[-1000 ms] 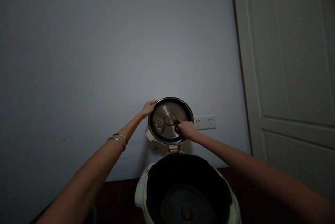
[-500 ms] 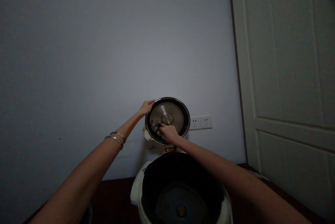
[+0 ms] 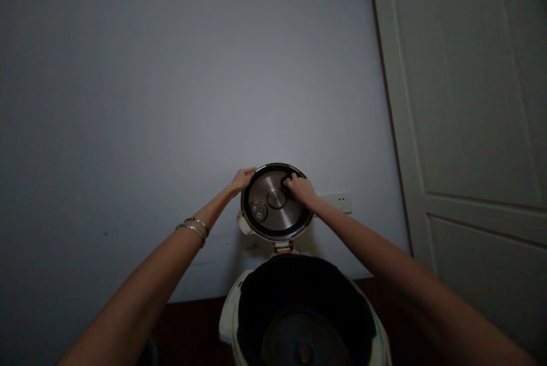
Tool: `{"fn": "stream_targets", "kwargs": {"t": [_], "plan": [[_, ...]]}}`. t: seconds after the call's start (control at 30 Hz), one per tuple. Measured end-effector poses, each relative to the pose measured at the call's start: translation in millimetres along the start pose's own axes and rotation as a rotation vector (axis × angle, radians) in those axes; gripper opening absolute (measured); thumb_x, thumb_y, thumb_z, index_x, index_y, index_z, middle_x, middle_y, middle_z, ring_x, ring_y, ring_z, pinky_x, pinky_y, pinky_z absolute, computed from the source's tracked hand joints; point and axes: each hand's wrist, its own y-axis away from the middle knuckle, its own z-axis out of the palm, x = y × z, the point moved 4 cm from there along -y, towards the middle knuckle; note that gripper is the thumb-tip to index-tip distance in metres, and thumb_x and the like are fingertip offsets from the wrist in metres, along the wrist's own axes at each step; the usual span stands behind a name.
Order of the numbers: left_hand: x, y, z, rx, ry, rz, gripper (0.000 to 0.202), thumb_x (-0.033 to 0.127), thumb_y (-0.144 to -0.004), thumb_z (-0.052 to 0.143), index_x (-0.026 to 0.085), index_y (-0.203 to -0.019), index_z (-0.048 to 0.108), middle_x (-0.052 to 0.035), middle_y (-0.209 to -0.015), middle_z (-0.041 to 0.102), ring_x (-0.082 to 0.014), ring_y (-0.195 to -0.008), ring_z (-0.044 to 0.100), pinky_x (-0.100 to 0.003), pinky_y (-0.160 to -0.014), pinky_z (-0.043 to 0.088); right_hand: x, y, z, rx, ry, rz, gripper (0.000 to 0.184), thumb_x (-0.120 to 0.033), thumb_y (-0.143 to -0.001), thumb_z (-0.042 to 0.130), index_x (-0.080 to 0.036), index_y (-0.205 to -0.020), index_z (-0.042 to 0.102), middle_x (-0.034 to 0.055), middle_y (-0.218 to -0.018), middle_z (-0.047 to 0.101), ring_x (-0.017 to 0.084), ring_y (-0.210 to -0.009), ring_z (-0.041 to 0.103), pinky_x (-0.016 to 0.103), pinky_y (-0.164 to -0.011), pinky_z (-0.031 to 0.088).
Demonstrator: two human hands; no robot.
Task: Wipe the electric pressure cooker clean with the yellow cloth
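Observation:
The raised lid [image 3: 284,219] of a white electric cooker [image 3: 231,309] stands tilted back near the wall, its round metal inner plate facing me. My left hand [image 3: 243,178] is closed on the lid's upper left rim. My right hand [image 3: 300,189] is closed at the upper right of the inner plate. A small yellow and dark sponge [image 3: 285,182] shows at its fingertips, mostly hidden by the fingers. A round valve cover [image 3: 258,211] lies exposed at the plate's lower left. Below the lid, the cooker's dark cavity [image 3: 303,326] is uncovered, with no inner pot in it.
A white wall socket [image 3: 343,202] is just right of the lid, partly behind my right forearm. The cooker stands on a dark red surface [image 3: 188,326]. A pale panelled door [image 3: 465,98] rises on the right. A dim rounded object [image 3: 149,352] is at the lower left.
My right hand has moved with the sponge from the lower left of the inner plate to its upper right, uncovering the valve cover. My left hand stays on the rim.

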Motion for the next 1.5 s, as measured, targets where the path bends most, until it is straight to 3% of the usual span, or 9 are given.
{"fn": "stream_targets", "kwargs": {"t": [0.2, 0.43, 0.57, 0.73, 0.93, 1.07, 1.17, 1.37, 1.5], "plan": [[0, 3, -1.3, 0.001, -0.023, -0.018, 0.035, 0.033, -0.073, 0.064, 0.015, -0.102, 0.069, -0.0049, -0.092, 0.072, -0.0211, -0.09, 0.063, -0.036, -0.086, 0.047, -56, -35, -12, 0.077, -0.04, -0.132, 0.032, -0.013, -0.093, 0.03, -0.012, -0.115, 0.053, 0.0186, -0.116, 0.053, 0.023, -0.098, 0.06, 0.031, -0.074, 0.05], [1, 4, -3.9, 0.032, -0.036, -0.009, 0.033, 0.032, -0.073, 0.063, 0.016, -0.1, 0.07, -0.0041, -0.096, 0.072, -0.0209, -0.1, 0.06, -0.034, -0.093, 0.042, -115, -21, 1, 0.052, -0.075, -0.35, 0.031, -0.012, -0.091, 0.034, -0.013, -0.108, 0.06, 0.016, -0.114, 0.056, 0.02, -0.092, 0.062, 0.03, -0.073, 0.051], [1, 4, -3.2, 0.017, -0.043, -0.009, 0.035, 0.032, -0.073, 0.063, 0.014, -0.102, 0.069, -0.005, -0.097, 0.071, -0.0205, -0.097, 0.061, -0.034, -0.092, 0.043, -104, -27, -2, 0.051, -0.065, -0.366, 0.032, -0.013, -0.092, 0.033, -0.015, -0.108, 0.061, 0.015, -0.114, 0.057, 0.021, -0.092, 0.063, 0.032, -0.072, 0.051], [0, 5, -1.9, -0.015, -0.04, -0.027, 0.041, 0.032, -0.076, 0.059, 0.013, -0.111, 0.064, -0.0062, -0.098, 0.071, -0.0198, -0.091, 0.062, -0.033, -0.085, 0.047, -51, -40, -18, 0.075, -0.039, -0.205, 0.036, -0.012, -0.092, 0.029, -0.011, -0.112, 0.059, 0.0193, -0.118, 0.054, 0.025, -0.095, 0.062, 0.036, -0.074, 0.05], [5, 6, 0.5, -0.024, -0.039, -0.025, 0.036, 0.034, -0.076, 0.06, 0.015, -0.106, 0.067, -0.0031, -0.098, 0.071, -0.0189, -0.095, 0.06, -0.03, -0.086, 0.045, -6, -5, -4, 0.006, -0.026, 0.028, 0.033, -0.011, -0.089, 0.034, -0.008, -0.104, 0.063, 0.0229, -0.108, 0.059, 0.029, -0.092, 0.064, 0.037, -0.071, 0.049], [8, 6, 2.3, -0.01, -0.043, -0.025, 0.035, 0.032, -0.077, 0.059, 0.015, -0.106, 0.067, -0.0031, -0.096, 0.071, -0.0191, -0.095, 0.059, -0.03, -0.086, 0.045, -22, 38, 26, -0.093, -0.064, 0.046, 0.025, -0.013, -0.083, 0.045, -0.011, -0.093, 0.068, 0.018, -0.092, 0.066, 0.026, -0.086, 0.066, 0.033, -0.069, 0.049], [7, 5, 2.8, -0.003, -0.043, -0.031, 0.036, 0.033, -0.076, 0.061, 0.014, -0.106, 0.067, -0.0033, -0.094, 0.071, -0.0193, -0.095, 0.059, -0.03, -0.086, 0.045, -46, 56, 41, -0.126, -0.103, -0.008, 0.023, -0.014, -0.08, 0.049, -0.013, -0.094, 0.067, 0.0157, -0.097, 0.066, 0.025, -0.085, 0.066, 0.031, -0.068, 0.049], [8, 5, 2.2, -0.019, -0.032, -0.031, 0.038, 0.034, -0.074, 0.064, 0.014, -0.106, 0.068, -0.0039, -0.09, 0.072, -0.0201, -0.089, 0.061, -0.032, -0.083, 0.046, -86, 47, 37, -0.143, -0.179, -0.138, 0.028, -0.025, -0.088, 0.041, -0.019, -0.105, 0.062, 0.0115, -0.112, 0.06, 0.022, -0.093, 0.064, 0.031, -0.073, 0.048], [11, 8, 0.9, -0.024, -0.019, -0.019, 0.043, 0.037, -0.071, 0.066, 0.014, -0.106, 0.067, -0.0045, -0.093, 0.071, -0.0212, -0.091, 0.061, -0.032, -0.084, 0.045, -83, 44, 33, -0.146, -0.186, -0.129, 0.029, -0.028, -0.09, 0.039, -0.019, -0.108, 0.059, 0.0111, -0.115, 0.058, 0.021, -0.094, 0.063, 0.03, -0.072, 0.048]]}}
